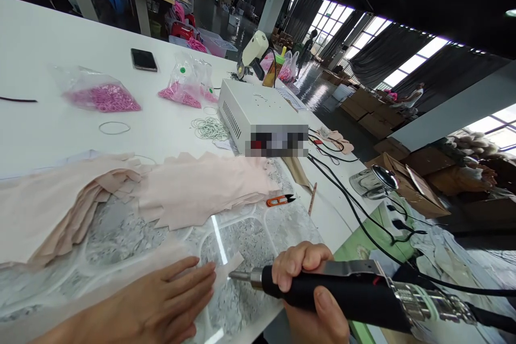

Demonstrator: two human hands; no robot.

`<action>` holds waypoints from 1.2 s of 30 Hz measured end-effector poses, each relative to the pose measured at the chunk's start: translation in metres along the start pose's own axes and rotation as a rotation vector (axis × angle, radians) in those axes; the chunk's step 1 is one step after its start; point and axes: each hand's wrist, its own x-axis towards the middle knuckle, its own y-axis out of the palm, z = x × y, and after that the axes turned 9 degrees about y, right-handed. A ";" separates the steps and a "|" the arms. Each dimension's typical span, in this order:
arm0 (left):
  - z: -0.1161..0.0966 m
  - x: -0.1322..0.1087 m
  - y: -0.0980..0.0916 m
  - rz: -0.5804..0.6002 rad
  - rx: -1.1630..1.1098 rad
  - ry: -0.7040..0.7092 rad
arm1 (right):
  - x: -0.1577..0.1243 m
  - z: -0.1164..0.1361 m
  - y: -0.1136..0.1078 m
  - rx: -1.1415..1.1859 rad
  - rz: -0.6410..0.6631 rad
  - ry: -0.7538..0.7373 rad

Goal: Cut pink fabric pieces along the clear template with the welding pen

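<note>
My left hand [161, 301] lies flat, fingers stretched out, on a thin pale pink fabric piece [173, 252] spread over the grey stone-patterned mat [245, 231]. My right hand [306, 285] is wrapped around a thick black corded handpiece [342, 293] with a metal lever along its top. The handpiece's narrow metal tip [239, 276] points left, at the fabric's end just beyond my left fingertips. Whether the tip touches the cloth I cannot tell. Beyond my hands are a flat stack of pale pink cut fabric [201, 188] and a second stack [52, 199] at the left.
Orange thread snips [280, 201] lie beside the fabric stack. Behind stand a white control box [258, 107], green elastic loops [209, 129], bags of pink pieces [102, 97] and a phone [143, 59]. Black cables [346, 199] trail along the right, near a glass jar [368, 181].
</note>
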 end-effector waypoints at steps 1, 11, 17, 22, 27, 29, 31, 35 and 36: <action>0.001 0.001 -0.001 0.000 0.004 -0.001 | -0.001 -0.001 -0.001 -0.001 0.004 0.009; 0.004 -0.004 -0.002 0.045 -0.069 -0.014 | 0.004 0.003 0.001 0.004 -0.093 -0.058; 0.014 -0.012 -0.010 0.090 -0.091 0.009 | 0.004 -0.002 0.003 -0.095 -0.134 -0.137; 0.014 -0.018 -0.008 0.103 -0.072 -0.021 | 0.003 -0.003 -0.009 -0.186 -0.129 -0.185; 0.027 -0.017 -0.001 0.184 -0.068 0.032 | 0.010 -0.002 -0.025 -0.204 -0.097 -0.236; 0.036 -0.012 0.000 0.214 -0.123 0.093 | 0.014 -0.002 -0.026 -0.197 -0.107 -0.268; 0.044 -0.006 0.003 0.229 -0.184 0.157 | 0.017 -0.003 -0.026 -0.187 -0.120 -0.277; 0.055 0.000 0.007 0.180 -0.262 0.151 | 0.022 -0.005 -0.025 -0.162 -0.158 -0.288; 0.056 0.001 0.008 0.151 -0.269 0.126 | 0.023 -0.005 -0.024 -0.158 -0.167 -0.295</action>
